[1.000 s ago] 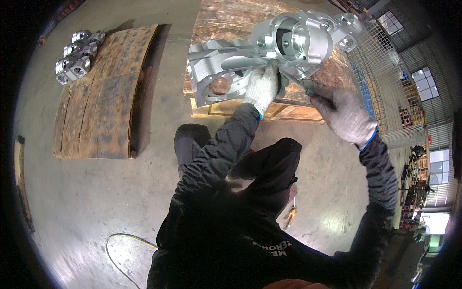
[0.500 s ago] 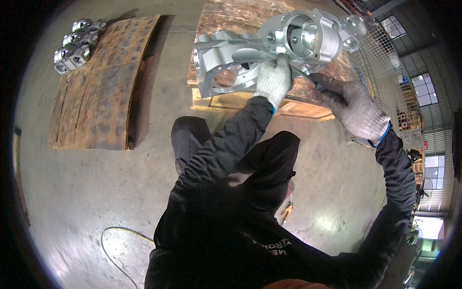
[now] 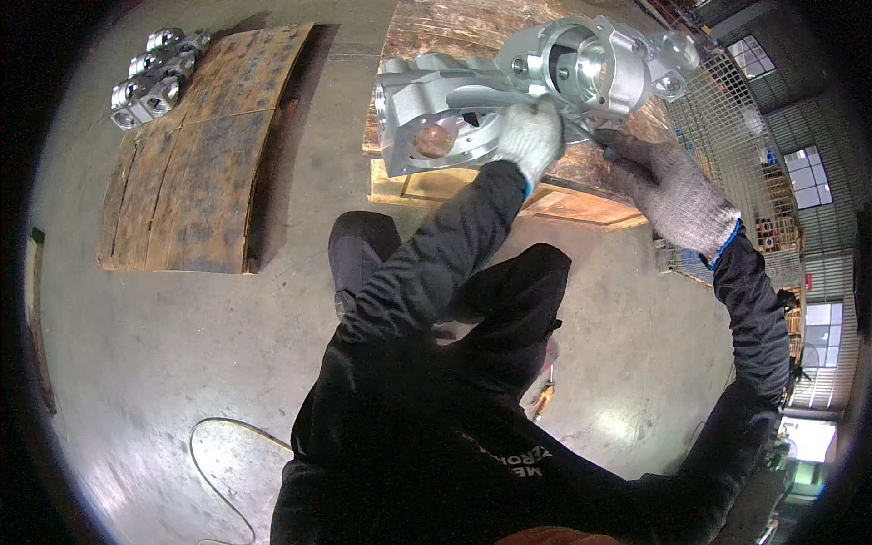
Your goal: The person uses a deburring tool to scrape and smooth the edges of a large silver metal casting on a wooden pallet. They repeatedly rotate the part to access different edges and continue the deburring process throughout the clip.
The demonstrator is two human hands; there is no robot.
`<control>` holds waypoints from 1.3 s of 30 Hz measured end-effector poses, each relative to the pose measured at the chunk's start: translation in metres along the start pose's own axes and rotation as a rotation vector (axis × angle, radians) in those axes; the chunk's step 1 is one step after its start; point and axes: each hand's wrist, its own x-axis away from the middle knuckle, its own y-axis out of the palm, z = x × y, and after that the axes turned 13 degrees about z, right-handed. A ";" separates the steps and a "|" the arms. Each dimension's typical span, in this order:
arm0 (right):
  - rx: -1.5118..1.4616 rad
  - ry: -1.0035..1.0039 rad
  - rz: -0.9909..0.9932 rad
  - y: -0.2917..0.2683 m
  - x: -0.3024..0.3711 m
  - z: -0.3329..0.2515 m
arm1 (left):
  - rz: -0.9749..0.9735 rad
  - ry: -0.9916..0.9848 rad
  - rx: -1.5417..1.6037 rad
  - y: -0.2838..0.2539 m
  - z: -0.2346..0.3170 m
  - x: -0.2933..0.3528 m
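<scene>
Gloved left hand (image 3: 531, 136) grips the silver casting (image 3: 509, 91), long axis sideways; right hand (image 3: 677, 195) closes on its right end.

Workshop: concrete floor (image 3: 182, 363), wire-mesh cage (image 3: 718, 118), castings (image 3: 154, 77).

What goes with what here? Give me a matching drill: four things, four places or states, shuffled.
Things:
1. large silver casting
2. small silver castings
3. thin cable
4. wire mesh cage

Places or states:
A. lying in a loop on the concrete floor
B. at the far end of the rusty plates, upper left
C. held up in both gloved hands, above a wooden pallet
D. standing to the right of the wooden pallet

Pairs: 1-C, 2-B, 3-A, 4-D

The left hand grips the casting's middle; the right hand is at its right end.
</scene>
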 end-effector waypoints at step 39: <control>0.272 -0.327 0.413 0.094 -0.142 -0.043 | 0.548 0.575 -0.528 -0.197 -0.089 0.036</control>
